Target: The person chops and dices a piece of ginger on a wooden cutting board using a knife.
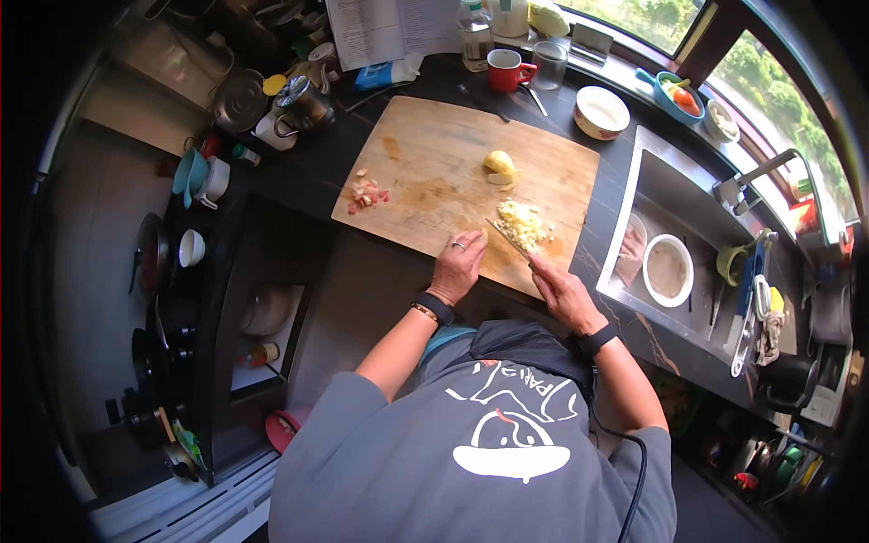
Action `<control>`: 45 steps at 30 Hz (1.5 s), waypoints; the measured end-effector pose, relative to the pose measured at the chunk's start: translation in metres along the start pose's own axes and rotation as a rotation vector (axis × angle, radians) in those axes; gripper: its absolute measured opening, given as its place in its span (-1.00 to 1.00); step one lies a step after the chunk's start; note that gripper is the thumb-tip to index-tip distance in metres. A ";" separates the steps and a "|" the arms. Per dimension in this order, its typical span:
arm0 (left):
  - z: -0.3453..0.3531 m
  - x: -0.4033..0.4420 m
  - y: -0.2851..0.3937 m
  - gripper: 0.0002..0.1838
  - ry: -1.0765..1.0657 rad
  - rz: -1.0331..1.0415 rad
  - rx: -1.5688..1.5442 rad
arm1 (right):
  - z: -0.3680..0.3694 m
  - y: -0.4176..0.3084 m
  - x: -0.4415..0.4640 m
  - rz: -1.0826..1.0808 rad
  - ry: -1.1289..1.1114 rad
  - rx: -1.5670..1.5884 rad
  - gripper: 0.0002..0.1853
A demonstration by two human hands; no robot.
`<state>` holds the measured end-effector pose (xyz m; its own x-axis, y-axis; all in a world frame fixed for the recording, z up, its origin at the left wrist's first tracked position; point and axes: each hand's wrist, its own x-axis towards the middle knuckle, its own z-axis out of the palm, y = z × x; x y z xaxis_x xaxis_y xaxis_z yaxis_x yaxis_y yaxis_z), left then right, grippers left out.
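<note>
On the wooden cutting board point(434, 158), my right hand point(563, 291) is wrapped round the handle of a knife point(510, 237), its blade pointing up and left beside a pile of chopped pale yellow pieces point(523, 224). My left hand point(460, 262), with a ring on one finger, rests at the board's near edge, fingers pressed together around a small pale piece point(483, 234) near the blade's tip. Above the pile sit a yellow potato-like chunk point(497, 162) and a cut slice point(502, 177). Small pink diced pieces point(367, 194) lie at the board's left.
To the right is a sink point(631, 268) holding a white bowl point(668, 270). Behind the board stand a red mug point(508, 71), a glass point(549, 65) and a round bowl point(601, 113). A moka pot point(306, 107) and cups are at the left, near the stove.
</note>
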<state>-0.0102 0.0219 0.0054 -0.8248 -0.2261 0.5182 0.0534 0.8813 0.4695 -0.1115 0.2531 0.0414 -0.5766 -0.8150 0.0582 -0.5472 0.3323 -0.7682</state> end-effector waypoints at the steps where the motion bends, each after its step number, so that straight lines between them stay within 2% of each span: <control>1: -0.001 0.002 0.000 -0.83 0.005 0.041 0.017 | 0.002 -0.002 0.002 -0.001 -0.001 0.001 -0.54; 3: 0.000 0.003 -0.003 -0.84 -0.009 0.057 -0.001 | 0.004 -0.006 0.004 0.014 -0.091 -0.120 -0.48; 7: 0.000 0.007 -0.006 -0.83 -0.062 0.093 -0.018 | 0.014 -0.001 0.005 -0.016 -0.132 -0.145 -0.46; 12: 0.002 0.005 -0.005 -0.82 -0.064 0.062 -0.020 | 0.017 -0.005 0.003 0.054 -0.206 -0.160 -0.41; 22: 0.003 0.002 -0.004 -0.83 -0.020 0.042 -0.003 | 0.037 0.002 0.007 0.034 -0.137 -0.234 -0.41; 26: 0.004 0.001 -0.004 -0.82 0.001 0.045 -0.014 | 0.018 0.020 -0.028 0.015 -0.139 -0.175 -0.40; 32: 0.006 -0.002 -0.005 -0.80 -0.003 0.039 -0.002 | -0.020 0.011 -0.057 0.006 -0.172 0.002 -0.41; 38: 0.006 -0.003 -0.008 -0.79 0.006 0.081 -0.005 | 0.002 -0.003 -0.026 -0.012 -0.142 -0.155 -0.43; 45: 0.007 -0.003 -0.007 -0.83 0.010 0.088 0.006 | 0.024 -0.002 0.002 -0.005 -0.183 -0.195 -0.40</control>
<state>-0.0122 0.0193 -0.0045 -0.8112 -0.1520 0.5646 0.1216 0.9006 0.4173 -0.0969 0.2398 0.0273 -0.4641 -0.8832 -0.0681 -0.6663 0.3988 -0.6301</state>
